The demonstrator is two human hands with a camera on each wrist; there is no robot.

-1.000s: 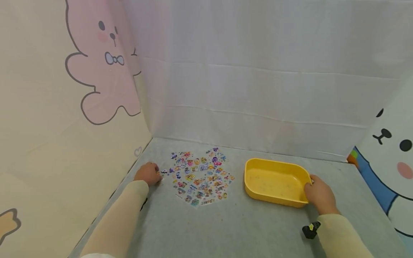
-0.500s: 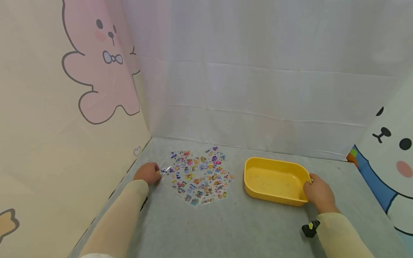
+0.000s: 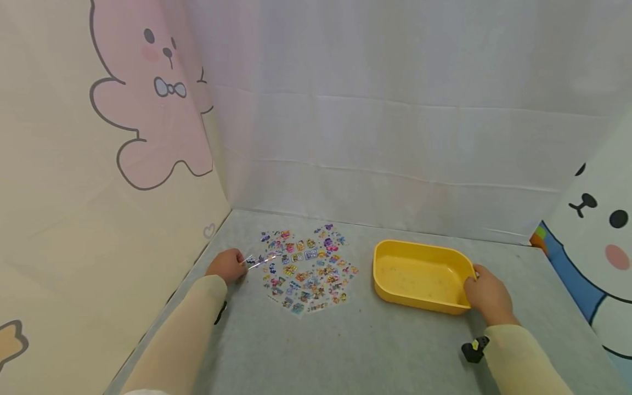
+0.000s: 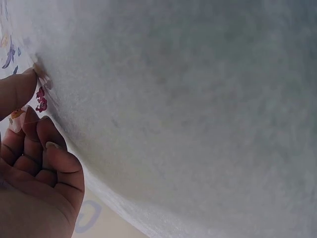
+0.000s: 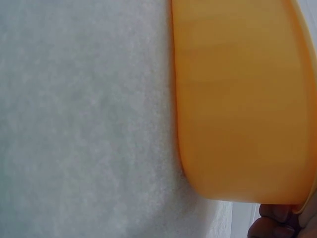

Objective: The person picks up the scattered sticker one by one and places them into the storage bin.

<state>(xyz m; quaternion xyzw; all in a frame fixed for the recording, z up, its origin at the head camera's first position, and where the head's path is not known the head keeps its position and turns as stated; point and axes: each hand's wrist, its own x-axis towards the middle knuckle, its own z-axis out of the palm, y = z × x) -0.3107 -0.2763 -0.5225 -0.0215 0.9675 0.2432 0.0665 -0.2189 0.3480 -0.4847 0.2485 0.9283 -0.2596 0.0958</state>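
Note:
Clear sticker sheets point(image 3: 302, 277) with small colourful cartoon pictures lie fanned out on the left half of the table. At their left edge my left hand point(image 3: 226, 265) pinches one transparent sheet between thumb and fingers. In the left wrist view, red and orange stickers on the see-through sheet point(image 4: 41, 101) show between thumb and fingertips of the left hand point(image 4: 42, 173). On the right, a shallow yellow plastic tray point(image 3: 419, 303) rests on the table. My right hand point(image 3: 490, 296) grips its right end at the rim; in the right wrist view the tray's wall point(image 5: 242, 99) hides most of the fingers.
A grey cloth covers the table point(image 3: 336, 356). A white curtain point(image 3: 395, 137) hangs behind it. On the left stands a cream wall with a pink bear point(image 3: 163, 126), and on the right a panel with a white bear point(image 3: 599, 236).
Bright glints have spread along the pinched sheet beside my left hand, as if its edge tilts up. Both hands and the tray stay almost in place; the head view has shifted slightly.

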